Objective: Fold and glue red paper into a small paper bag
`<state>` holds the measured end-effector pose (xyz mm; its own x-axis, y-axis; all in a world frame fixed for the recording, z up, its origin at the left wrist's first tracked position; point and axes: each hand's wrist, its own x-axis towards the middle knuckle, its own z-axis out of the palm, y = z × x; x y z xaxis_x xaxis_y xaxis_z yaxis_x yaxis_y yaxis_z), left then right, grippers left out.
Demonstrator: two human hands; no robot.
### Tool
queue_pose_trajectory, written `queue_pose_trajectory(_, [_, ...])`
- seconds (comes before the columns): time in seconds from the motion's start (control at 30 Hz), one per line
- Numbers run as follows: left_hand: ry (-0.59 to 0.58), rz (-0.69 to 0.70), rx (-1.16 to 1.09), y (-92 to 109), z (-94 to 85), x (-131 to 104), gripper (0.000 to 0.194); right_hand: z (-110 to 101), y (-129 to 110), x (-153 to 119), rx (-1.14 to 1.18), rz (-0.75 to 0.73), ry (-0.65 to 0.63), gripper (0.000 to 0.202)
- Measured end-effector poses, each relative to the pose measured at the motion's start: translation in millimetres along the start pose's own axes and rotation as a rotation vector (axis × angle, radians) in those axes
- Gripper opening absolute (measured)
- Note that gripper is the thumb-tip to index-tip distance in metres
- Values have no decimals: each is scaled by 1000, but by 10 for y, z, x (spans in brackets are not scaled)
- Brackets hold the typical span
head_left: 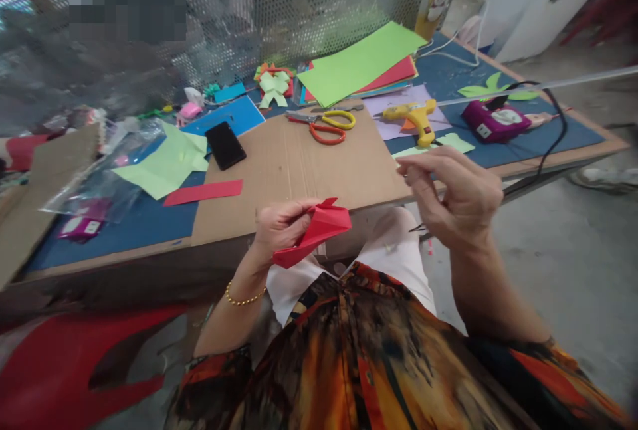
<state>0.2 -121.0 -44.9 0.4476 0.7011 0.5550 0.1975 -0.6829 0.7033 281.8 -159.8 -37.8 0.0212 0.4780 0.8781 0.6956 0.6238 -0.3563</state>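
Observation:
My left hand, with a gold bracelet at its wrist, is closed round a folded piece of red paper just off the table's front edge. Off to the right, my right hand is raised with thumb and forefinger pinched together; whatever lies between them is too small to make out. Beyond that hand, a yellow glue gun lies on a purple sheet. Scissors with one red and one yellow handle rest on the brown cardboard.
Green sheets top a stack of coloured paper at the back. To the left are a black phone, a red strip and light green paper. A purple box with a black cable sits at right. A red chair stands lower left.

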Motion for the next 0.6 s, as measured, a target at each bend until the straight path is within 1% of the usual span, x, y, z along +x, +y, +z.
queue_pose_trajectory(0.1, [39,-24,30,-29,-24,-37,18,-165,454,-36,-252,120,161,16])
queue_pose_trajectory(0.13, [38,-13,14,-54,-25,-43,21,-231,555,-36,-298,160,177,16])
queue_pose_trajectory(0.17, [66,-13,9,-80,-22,-42,26,-286,604,-30,-304,186,168,15])
queue_pose_trajectory(0.2, [91,29,28,-101,-14,-36,30,-322,593,-19,-283,206,144,16])
queue_pose_trajectory(0.23, [101,94,27,-112,-3,-24,30,-332,522,-6,-237,205,105,17])
queue_pose_trajectory(0.27, [101,147,18,-114,9,-9,30,-315,400,10,-185,171,64,18])
queue_pose_trajectory(0.37, [116,155,47,-80,33,39,28,-177,-104,69,22,-91,-125,23])
queue_pose_trajectory(0.4, [113,158,62,-62,33,53,27,-124,-260,91,77,-176,-171,24])
queue_pose_trajectory(0.43, [100,172,75,-41,29,63,27,-72,-388,110,116,-220,-199,26])
queue_pose_trajectory(0.5, [77,209,100,11,12,76,25,25,-548,140,151,-263,-231,22])
queue_pose_trajectory(0.6, [60,273,131,96,-20,73,24,139,-598,156,154,-283,-238,20])
